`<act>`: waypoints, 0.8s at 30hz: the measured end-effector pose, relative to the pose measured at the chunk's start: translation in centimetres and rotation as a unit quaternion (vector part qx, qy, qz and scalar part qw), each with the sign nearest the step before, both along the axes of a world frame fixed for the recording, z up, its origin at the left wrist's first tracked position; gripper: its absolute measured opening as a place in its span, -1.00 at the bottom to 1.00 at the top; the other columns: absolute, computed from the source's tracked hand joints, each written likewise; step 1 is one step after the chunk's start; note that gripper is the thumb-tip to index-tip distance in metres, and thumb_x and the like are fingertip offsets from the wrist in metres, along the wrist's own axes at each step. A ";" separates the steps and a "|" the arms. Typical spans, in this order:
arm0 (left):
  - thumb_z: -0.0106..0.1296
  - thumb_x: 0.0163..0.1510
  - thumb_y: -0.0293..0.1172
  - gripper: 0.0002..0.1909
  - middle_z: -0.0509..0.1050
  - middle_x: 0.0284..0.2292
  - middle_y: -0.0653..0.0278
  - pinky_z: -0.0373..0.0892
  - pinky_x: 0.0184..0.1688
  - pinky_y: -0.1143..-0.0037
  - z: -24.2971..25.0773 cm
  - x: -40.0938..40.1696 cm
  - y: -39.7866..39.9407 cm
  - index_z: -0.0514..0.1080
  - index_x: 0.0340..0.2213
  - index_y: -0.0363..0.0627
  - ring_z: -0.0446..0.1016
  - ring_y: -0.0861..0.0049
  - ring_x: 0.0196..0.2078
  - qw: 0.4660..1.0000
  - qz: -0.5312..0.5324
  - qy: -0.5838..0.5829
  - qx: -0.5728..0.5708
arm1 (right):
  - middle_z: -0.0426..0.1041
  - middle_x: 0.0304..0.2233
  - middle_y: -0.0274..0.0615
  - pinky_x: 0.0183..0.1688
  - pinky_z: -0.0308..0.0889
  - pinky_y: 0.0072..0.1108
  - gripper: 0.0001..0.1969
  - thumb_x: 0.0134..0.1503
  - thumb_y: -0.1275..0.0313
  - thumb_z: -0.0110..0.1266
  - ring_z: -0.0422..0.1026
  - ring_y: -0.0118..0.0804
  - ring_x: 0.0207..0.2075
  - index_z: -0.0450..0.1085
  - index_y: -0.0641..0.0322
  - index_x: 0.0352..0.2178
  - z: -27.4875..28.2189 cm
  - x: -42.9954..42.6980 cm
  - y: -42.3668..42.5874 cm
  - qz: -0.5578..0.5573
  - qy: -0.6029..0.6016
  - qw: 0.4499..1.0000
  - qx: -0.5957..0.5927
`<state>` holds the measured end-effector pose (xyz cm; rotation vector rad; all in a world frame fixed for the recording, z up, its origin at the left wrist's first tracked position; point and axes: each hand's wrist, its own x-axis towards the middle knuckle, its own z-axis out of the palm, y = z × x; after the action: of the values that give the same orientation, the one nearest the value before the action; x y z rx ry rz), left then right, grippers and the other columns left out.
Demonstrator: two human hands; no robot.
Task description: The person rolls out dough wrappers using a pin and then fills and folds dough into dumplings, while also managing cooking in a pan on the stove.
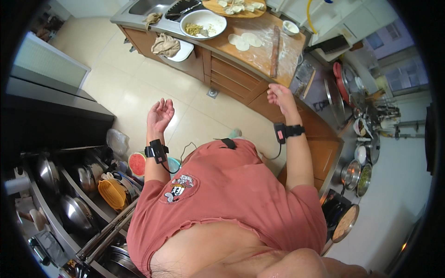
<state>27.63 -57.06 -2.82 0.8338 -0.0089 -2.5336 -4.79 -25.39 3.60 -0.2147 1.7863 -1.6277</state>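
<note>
My left hand (161, 114) is raised above the tiled floor, palm up, its fingers loosely bent around nothing. Near the front edge of the floured wooden board (288, 66), my right hand (281, 98) hangs in the air with curled fingers and no object visible in it. A wooden rolling pin (275, 52) lies on the board, the thing closest to that hand. Left of the pin, several round dough wrappers (243, 41) overlap. A white bowl (218, 25) of greenish filling (193, 29) holds a spoon-like utensil. Behind it, several dumplings (240, 6) rest on a round board.
A small white bowl (290, 27) stands beside the pin, and a cleaver (335, 45) is further right. A cloth (166, 45) drapes over a white bin (184, 52). Pans fill the open rack (62, 166) at left; half a watermelon (136, 164) sits near my left forearm.
</note>
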 end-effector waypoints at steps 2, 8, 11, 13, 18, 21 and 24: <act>-0.21 0.08 -0.37 -0.79 0.36 -0.25 0.07 0.32 -0.18 0.37 -0.7 -0.2 -0.6 0.33 -0.33 -0.24 0.36 0.29 -0.18 1.000 0.008 -0.009 0.004 | 0.35 -0.58 -0.34 -0.58 0.26 -0.72 -0.82 0.05 0.35 -0.03 0.32 -0.55 -0.60 0.35 0.28 -0.42 -2.4 -3.7 -3.8 -0.005 0.034 0.999 -0.012; -0.23 0.09 -0.35 -0.75 0.36 -0.21 0.06 0.26 -0.08 0.32 -0.8 -3.0 -4.2 0.35 -0.31 -0.25 0.32 0.27 -0.11 0.999 0.034 0.001 0.011 | 0.45 -0.52 -0.17 -0.47 0.32 -0.57 -0.75 -0.05 0.35 0.00 0.41 -0.34 -0.53 0.40 0.36 -0.39 -9.6 -17.8 -13.8 -0.033 0.234 0.960 0.149; -0.23 0.08 -0.35 -0.75 0.36 -0.21 0.06 0.26 -0.08 0.32 0.0 -5.1 -6.4 0.36 -0.30 -0.26 0.32 0.27 -0.10 0.999 0.041 -0.004 -0.010 | 0.46 -0.44 -0.07 -0.37 0.32 -0.46 -0.70 -0.09 0.30 0.02 0.43 -0.19 -0.45 0.41 0.30 -0.37 -11.9 -24.5 -17.8 0.009 0.352 0.882 0.314; -0.23 0.08 -0.35 -0.74 0.36 -0.20 0.06 0.26 -0.08 0.32 0.5 -6.5 -6.8 0.36 -0.30 -0.26 0.32 0.28 -0.10 0.998 0.067 -0.019 0.000 | 0.46 -0.37 0.02 -0.27 0.32 -0.39 -0.68 -0.11 0.27 0.02 0.44 -0.07 -0.35 0.42 0.29 -0.36 -12.3 -25.9 -19.7 0.064 0.388 0.831 0.394; -0.22 0.07 -0.35 -0.76 0.38 -0.22 0.07 0.27 -0.11 0.34 1.1 -11.0 -8.7 0.36 -0.32 -0.23 0.34 0.30 -0.12 0.997 0.080 -0.007 -0.007 | 0.41 -0.30 0.13 -0.14 0.29 -0.35 -0.64 -0.15 0.26 0.01 0.39 0.03 -0.20 0.41 0.33 -0.36 -12.2 -27.6 -21.3 0.062 0.351 0.797 0.487; -0.20 0.07 -0.35 -0.77 0.37 -0.22 0.06 0.28 -0.13 0.36 1.5 -13.7 -10.4 0.35 -0.31 -0.22 0.34 0.28 -0.14 0.999 0.040 -0.006 -0.007 | 0.40 -0.28 0.16 -0.15 0.29 -0.40 -0.52 -0.22 0.18 0.16 0.39 0.01 -0.19 0.38 0.35 -0.31 -15.0 -30.5 -20.6 0.105 0.283 0.854 0.424; -0.20 0.07 -0.35 -0.77 0.37 -0.22 0.05 0.29 -0.14 0.35 1.7 -16.7 -12.7 0.34 -0.30 -0.23 0.34 0.27 -0.15 0.999 0.034 -0.003 0.005 | 0.41 -0.27 0.11 -0.17 0.29 -0.41 -0.52 -0.22 0.20 0.15 0.39 0.00 -0.20 0.37 0.33 -0.29 -13.7 -30.8 -21.7 0.154 0.182 0.844 0.481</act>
<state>10.97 -69.78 -1.13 0.8322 0.0289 -2.4681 -35.60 -47.06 -10.12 -0.3242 2.4736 -0.3430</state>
